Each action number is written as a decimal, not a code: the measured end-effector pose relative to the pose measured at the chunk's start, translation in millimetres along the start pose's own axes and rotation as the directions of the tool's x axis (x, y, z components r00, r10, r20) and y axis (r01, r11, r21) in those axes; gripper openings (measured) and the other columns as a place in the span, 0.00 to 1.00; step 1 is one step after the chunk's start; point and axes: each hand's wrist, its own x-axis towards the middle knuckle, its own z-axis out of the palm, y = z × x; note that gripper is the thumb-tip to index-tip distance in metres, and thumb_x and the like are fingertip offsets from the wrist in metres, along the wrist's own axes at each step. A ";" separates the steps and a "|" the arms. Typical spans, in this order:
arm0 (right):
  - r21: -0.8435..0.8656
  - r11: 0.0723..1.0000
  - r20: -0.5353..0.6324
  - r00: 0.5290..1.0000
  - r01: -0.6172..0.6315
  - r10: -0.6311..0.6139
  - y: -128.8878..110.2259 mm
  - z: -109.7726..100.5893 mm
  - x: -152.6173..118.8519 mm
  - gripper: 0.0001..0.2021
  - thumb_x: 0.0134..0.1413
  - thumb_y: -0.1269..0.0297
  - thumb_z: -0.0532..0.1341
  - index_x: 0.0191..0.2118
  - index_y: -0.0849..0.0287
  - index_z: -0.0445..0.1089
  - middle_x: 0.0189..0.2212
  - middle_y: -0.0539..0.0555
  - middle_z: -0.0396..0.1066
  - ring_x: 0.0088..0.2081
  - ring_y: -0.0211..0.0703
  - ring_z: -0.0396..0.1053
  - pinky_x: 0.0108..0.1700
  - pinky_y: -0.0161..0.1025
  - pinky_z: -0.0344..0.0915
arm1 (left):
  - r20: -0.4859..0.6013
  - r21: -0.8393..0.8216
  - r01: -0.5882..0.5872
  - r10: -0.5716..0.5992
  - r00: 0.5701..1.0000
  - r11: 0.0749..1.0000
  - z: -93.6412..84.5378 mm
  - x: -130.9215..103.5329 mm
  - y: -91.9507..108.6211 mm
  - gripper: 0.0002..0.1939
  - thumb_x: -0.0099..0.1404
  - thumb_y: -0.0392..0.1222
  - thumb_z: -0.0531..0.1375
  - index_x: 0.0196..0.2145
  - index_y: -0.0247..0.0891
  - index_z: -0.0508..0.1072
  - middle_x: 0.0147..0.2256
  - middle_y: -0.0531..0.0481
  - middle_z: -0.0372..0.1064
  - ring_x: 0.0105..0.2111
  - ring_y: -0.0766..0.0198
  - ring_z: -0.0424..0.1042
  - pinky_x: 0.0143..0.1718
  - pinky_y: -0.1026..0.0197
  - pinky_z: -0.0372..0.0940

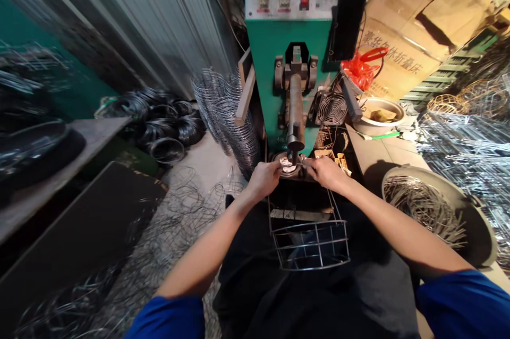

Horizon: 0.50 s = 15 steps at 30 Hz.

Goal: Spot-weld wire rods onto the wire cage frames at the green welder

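Note:
A wire basket point(313, 246) hangs below my hands, over my lap, its long side wires running up to the machine's lower tip. My left hand point(263, 180) is closed in a pinch on the wire at the left of that tip. On the right, my right hand point(326, 171) has its fingers closed on the wire end too. Between the hands stands the round metal arm point(295, 110) of the green machine point(263, 52), directly above a round base with pale pieces. The exact contact between wire and tip is too small to make out.
Stacked wire rings point(231, 116) stand left of the machine. A basin of cut wires point(442, 177) and a pile of wire pieces point(470, 153) lie right. A fan point(331, 109) and a black phone point(348, 23) are beside the machine. Loose wire covers the left floor.

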 end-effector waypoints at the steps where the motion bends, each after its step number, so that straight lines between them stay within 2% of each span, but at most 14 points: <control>1: 0.001 1.000 -0.002 1.000 0.008 -0.008 0.7 0.4 0.4 0.15 0.65 0.64 0.52 0.45 0.58 0.76 0.35 0.60 0.78 0.37 0.48 0.74 0.37 0.37 0.59 | 0.000 -0.004 -0.002 0.002 1.000 1.000 0.6 0.2 -0.6 0.10 0.66 0.34 0.57 0.38 0.37 0.80 0.28 0.47 0.75 0.29 0.62 0.73 0.32 0.65 0.58; 7: 0.036 0.998 -0.007 0.999 0.046 -0.046 2.5 -0.8 1.7 0.14 0.65 0.65 0.52 0.40 0.59 0.76 0.34 0.60 0.78 0.35 0.46 0.73 0.37 0.37 0.59 | 0.006 -0.037 -0.004 0.004 1.000 0.999 2.9 0.2 -0.8 0.10 0.66 0.33 0.56 0.35 0.37 0.79 0.26 0.48 0.74 0.27 0.64 0.71 0.30 0.65 0.57; 15: 0.056 0.997 -0.002 0.999 0.049 -0.049 2.2 -3.3 1.9 0.13 0.64 0.67 0.53 0.41 0.59 0.76 0.34 0.59 0.78 0.35 0.46 0.74 0.37 0.36 0.59 | 0.020 -0.052 -0.004 0.005 1.000 0.999 -2.5 1.0 1.8 0.10 0.65 0.32 0.57 0.34 0.37 0.79 0.26 0.48 0.74 0.28 0.63 0.72 0.31 0.65 0.58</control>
